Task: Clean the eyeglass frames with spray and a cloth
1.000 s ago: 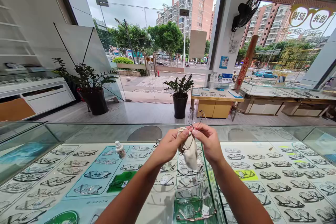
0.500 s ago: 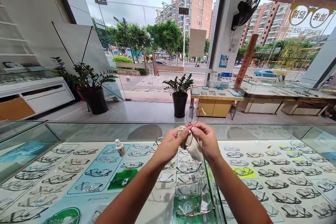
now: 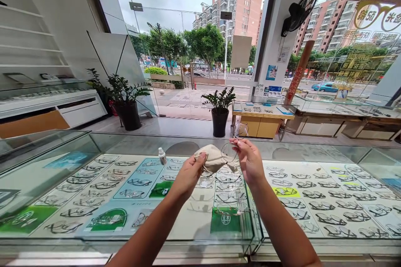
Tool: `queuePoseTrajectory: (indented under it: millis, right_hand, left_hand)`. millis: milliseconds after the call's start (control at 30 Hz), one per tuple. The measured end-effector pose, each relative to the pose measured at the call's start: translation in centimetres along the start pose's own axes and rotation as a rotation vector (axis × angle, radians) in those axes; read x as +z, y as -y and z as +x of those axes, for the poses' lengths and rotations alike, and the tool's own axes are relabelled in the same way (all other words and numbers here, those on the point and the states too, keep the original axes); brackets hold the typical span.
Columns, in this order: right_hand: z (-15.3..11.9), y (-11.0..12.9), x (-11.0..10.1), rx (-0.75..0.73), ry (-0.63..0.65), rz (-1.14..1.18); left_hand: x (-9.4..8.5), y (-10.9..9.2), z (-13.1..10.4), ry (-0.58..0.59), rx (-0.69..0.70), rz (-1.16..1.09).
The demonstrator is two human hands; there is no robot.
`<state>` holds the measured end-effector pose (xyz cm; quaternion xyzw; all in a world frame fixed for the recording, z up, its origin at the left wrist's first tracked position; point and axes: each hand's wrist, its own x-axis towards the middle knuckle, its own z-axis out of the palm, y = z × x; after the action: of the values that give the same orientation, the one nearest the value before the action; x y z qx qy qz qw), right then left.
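Above a glass display case, my left hand pinches a beige cloth that hangs loosely to the right of its fingers. My right hand grips thin round-rimmed glasses between thumb and fingers; one lens is in front of the cloth's right side, the other rises above the fingertips. A small white bottle stands on the glass top, left of my left hand. Rows of eyeglasses lie inside the case below.
The case's glass edge runs across the front. Beyond the case stand a potted plant, a second plant pot at the left and a wooden display table. A black fan hangs on the pillar.
My hands have moved apart, and the cloth, bunched before, is now spread out from my left hand. The glasses are more exposed in my right hand. The view has shifted left.
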<state>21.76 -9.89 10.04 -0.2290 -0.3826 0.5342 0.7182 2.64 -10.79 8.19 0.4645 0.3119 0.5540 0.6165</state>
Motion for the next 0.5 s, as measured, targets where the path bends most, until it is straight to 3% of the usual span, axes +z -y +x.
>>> queuePoseTrajectory:
  millis: [167,333,500]
  right_hand:
    - [-2.8,0.9,-0.5,0.123,0.040,0.055]
    - [-5.5,1.6,-2.3,0.228,0.095,0.003]
    - [-7.9,1.7,-4.7,0.263,0.081,-0.039]
  left_hand:
    - [-3.6,1.1,-3.5,-0.229,-0.065,-0.020]
    - [-10.0,1.6,-5.1,-0.455,-0.059,0.164]
    - [-16.1,0.3,-5.5,-0.631,-0.004,0.467]
